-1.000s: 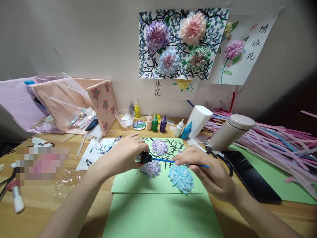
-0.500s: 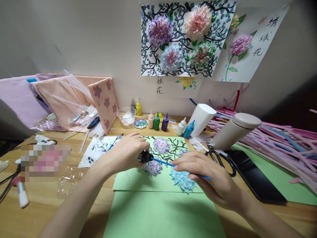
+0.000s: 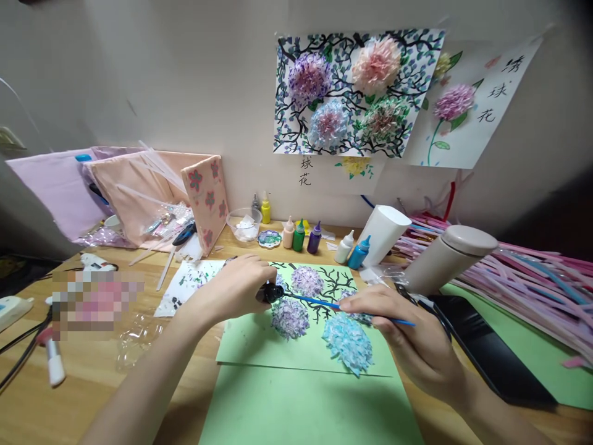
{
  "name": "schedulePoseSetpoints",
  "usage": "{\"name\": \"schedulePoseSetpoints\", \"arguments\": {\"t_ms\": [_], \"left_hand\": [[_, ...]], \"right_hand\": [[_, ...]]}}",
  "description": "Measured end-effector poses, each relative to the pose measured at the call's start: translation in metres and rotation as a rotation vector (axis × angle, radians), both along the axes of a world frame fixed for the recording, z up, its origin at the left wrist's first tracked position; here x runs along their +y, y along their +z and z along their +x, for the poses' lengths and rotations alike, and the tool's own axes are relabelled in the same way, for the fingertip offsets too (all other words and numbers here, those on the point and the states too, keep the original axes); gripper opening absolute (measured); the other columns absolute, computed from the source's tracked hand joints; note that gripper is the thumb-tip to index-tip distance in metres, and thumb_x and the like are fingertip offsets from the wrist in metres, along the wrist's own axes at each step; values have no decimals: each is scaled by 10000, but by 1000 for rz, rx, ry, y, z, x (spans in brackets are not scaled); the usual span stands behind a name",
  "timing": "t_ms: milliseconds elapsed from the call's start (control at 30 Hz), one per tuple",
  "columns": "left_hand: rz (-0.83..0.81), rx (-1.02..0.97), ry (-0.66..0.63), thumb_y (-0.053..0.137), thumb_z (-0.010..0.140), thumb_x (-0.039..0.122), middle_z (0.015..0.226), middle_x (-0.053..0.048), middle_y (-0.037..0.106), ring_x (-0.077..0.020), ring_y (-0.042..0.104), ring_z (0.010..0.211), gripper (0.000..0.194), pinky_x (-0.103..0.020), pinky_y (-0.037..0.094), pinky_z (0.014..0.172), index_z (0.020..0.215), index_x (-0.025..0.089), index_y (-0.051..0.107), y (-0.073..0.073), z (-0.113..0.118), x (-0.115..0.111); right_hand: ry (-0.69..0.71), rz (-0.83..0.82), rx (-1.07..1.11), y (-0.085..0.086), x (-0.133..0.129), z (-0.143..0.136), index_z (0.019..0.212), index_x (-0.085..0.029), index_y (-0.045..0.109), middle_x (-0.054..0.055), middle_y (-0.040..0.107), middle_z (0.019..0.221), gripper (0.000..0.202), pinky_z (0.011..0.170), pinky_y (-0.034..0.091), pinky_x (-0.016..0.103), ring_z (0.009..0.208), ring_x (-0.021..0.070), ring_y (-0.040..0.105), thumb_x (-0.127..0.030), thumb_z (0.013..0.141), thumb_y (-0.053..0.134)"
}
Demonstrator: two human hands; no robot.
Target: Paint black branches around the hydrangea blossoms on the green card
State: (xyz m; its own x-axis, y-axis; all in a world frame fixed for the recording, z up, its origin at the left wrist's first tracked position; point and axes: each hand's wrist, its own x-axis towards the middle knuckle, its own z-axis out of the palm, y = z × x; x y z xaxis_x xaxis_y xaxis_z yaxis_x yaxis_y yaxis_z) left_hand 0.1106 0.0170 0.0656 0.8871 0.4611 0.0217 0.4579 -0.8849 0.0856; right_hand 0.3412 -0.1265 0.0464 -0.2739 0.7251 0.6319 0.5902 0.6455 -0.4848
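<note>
My left hand (image 3: 243,287) is closed around a small black bottle (image 3: 271,293), its mouth tilted to the right. In my right hand (image 3: 403,330) is a thin blue paintbrush (image 3: 319,301), pinched near its middle, with its dark tip at the bottle's mouth. Both hands are over a green sheet (image 3: 254,349) painted with black branches. Paper flowers lie on it: a purple flower (image 3: 290,318) just below the bottle and a light blue flower (image 3: 348,342) beside my right hand. Another purple flower (image 3: 307,281) lies farther back.
Paint bottles (image 3: 299,237) stand behind the sheet, with a clear bowl (image 3: 244,224) to their left. At the right are a tumbler (image 3: 451,256), a black phone (image 3: 491,352) and scissors partly hidden by my right hand. A paint-stained white paper (image 3: 185,284) lies left.
The brush tip has drawn back slightly from deep at the bottle's mouth as my right hand moved right. The whole view has shifted, and more of the light blue flower shows.
</note>
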Motion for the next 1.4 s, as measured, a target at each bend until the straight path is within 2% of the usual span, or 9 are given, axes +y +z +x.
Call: {"name": "schedulePoseSetpoints", "arguments": {"t_ms": [233,600,733,900,1000,1100,1233,1300,1400], "left_hand": [[5,5,-2,572,672,224,719,-13,549,-143,454,675,95,-263,270,564,730,184,508,-2,3,-4],[-11,-8,-7,568,676,204,734,-14,565,-146,476,687,84,-264,291,573,740,187,516,-1,4,-4],[-12,-20,47,577,699,245,764,-12,590,-156,503,713,92,-269,318,597,760,194,530,4,-5,3],[-8,-77,193,548,734,309,796,-15,613,-165,535,746,134,-267,337,610,817,207,574,22,-36,16],[18,-148,300,569,716,358,800,-17,624,-162,542,723,190,-259,341,593,826,204,584,31,-55,23],[37,-210,389,576,709,421,822,-16,636,-165,551,730,271,-258,354,597,879,211,597,37,-71,26],[26,-252,429,571,716,445,841,-11,641,-158,557,743,279,-250,365,610,870,214,598,43,-84,27],[28,-259,442,575,712,441,826,-9,642,-152,555,733,260,-244,361,602,829,210,598,46,-89,27],[21,-266,467,578,712,428,814,-1,645,-146,556,726,245,-240,357,595,824,211,600,48,-94,26]], "right_hand": [[26,-27,-10,1,-1,2,1131,-203,539,62,650,1016,257,855,456,277,992,157,571,-171,925,388],[26,-19,-10,1,1,2,1129,-206,541,59,655,1009,258,844,456,279,982,156,577,-179,930,380],[-55,22,48,2,-2,9,1074,-225,582,52,664,953,259,804,461,297,914,166,596,-236,941,360],[-278,16,129,3,5,13,1040,-248,605,33,655,956,242,793,448,284,921,160,590,-263,935,387],[-371,-58,223,10,22,3,989,-243,615,29,645,965,205,797,447,301,893,159,598,-287,920,427],[-361,-113,328,25,43,-17,934,-227,615,30,642,920,224,754,462,308,823,154,605,-334,919,419],[-320,-130,366,41,62,-49,902,-205,604,31,636,887,246,736,451,286,830,147,595,-343,921,402],[-312,-132,337,41,67,-63,904,-202,593,29,634,889,238,747,441,283,845,147,595,-326,925,392],[-291,-175,210,30,73,-78,896,-195,588,36,631,876,228,728,427,280,850,158,588,-303,924,389]]}}
